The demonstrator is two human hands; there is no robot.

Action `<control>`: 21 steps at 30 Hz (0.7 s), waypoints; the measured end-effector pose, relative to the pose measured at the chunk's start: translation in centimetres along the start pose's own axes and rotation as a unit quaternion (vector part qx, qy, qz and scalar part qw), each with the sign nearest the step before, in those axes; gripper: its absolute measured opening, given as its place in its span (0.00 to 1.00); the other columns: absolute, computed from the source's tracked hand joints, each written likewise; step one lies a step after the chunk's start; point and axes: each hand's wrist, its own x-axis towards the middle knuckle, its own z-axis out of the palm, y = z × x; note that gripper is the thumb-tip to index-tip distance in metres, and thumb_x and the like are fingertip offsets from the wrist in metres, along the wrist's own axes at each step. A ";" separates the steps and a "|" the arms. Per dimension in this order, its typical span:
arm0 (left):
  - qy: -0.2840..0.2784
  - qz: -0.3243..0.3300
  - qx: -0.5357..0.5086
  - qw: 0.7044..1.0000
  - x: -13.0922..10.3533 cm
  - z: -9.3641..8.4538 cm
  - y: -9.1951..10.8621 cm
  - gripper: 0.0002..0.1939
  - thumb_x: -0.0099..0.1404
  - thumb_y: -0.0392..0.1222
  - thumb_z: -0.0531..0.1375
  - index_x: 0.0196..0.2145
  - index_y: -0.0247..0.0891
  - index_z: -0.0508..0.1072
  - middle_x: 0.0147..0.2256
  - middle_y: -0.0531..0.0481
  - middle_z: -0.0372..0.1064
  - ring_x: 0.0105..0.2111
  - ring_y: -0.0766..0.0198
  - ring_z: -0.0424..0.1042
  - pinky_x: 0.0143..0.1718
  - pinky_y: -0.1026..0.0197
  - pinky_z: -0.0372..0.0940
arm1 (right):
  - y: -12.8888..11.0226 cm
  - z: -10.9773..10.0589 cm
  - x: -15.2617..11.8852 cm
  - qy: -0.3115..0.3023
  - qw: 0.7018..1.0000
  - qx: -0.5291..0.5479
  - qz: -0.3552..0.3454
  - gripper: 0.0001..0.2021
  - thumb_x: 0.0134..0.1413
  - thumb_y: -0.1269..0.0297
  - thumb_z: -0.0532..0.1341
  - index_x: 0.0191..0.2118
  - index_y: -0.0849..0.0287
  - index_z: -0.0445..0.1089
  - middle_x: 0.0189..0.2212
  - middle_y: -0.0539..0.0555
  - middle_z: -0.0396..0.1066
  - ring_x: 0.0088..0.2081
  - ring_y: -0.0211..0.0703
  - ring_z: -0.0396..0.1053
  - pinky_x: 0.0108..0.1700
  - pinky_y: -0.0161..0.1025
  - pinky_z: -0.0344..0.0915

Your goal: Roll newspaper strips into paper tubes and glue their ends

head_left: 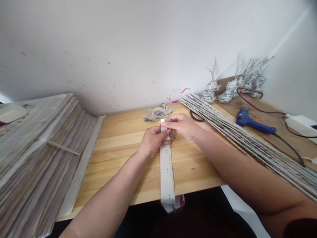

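Observation:
A long strip of printed paper [167, 168] runs along the wooden table and droops over its front edge toward me. At the strip's far end, my left hand [155, 138] is closed on it, thumb on top and fingers wrapped around. My right hand [180, 125] pinches the tip of the same strip from the right side, touching the left fingers. Just beyond the two hands lies a crumpled beige cloth [158, 112].
Newspaper strips [54, 158] are piled high at left. Rolled paper sticks [237, 142] lie diagonally at right, beside a blue glue gun [255, 123] with its cord. Woven paper figures [231, 91] stand at the back right. Black scissor handles [196, 116] show near the sticks.

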 end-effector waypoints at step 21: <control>-0.041 -0.023 -0.012 0.999 -0.6 0.4 0.2 0.08 0.64 0.40 0.63 0.35 0.31 0.77 0.31 0.44 0.77 0.33 0.62 0.77 0.33 0.63 0.72 | -0.2 0.4 -0.2 -0.013 0.999 0.049 0.010 0.20 0.41 0.52 0.74 0.24 0.60 0.67 0.14 0.47 0.66 0.13 0.34 0.61 0.12 0.33 0.59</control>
